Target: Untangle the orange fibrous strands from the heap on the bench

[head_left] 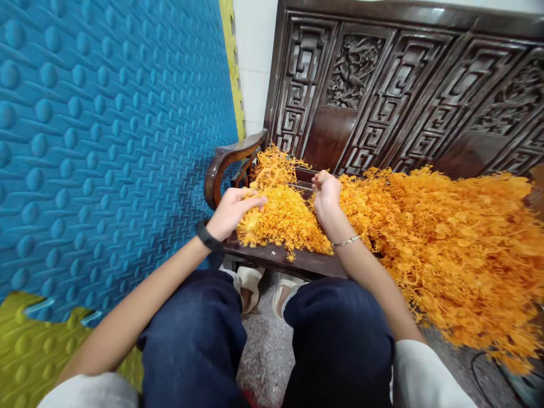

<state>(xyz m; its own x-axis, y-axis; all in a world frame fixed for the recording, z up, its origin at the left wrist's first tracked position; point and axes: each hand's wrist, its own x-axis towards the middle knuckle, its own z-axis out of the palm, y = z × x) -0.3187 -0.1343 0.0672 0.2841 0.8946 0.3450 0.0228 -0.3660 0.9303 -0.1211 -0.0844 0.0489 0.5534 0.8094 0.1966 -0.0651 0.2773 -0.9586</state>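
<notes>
My left hand (237, 211) is at the left side of a small heap of orange plastic flower pieces (289, 218) on a dark wooden bench seat (276, 255). Its thumb and fingers are drawn together around some orange flower pieces (251, 224), slightly blurred, that hang just below it. Over the right edge of the small heap, my right hand (327, 195) is closed, fingertips curled inward. Whatever it pinches is hidden or too small to name. A dark band circles my left wrist, and a thin bracelet my right.
A much larger pile of orange flower pieces (459, 243) spreads along the bench to the right and over its front. The carved backrest (348, 85) rises behind. A curved armrest (216, 170) and blue foam mat (106, 141) stand left. Cables (480, 368) lie on the floor at right.
</notes>
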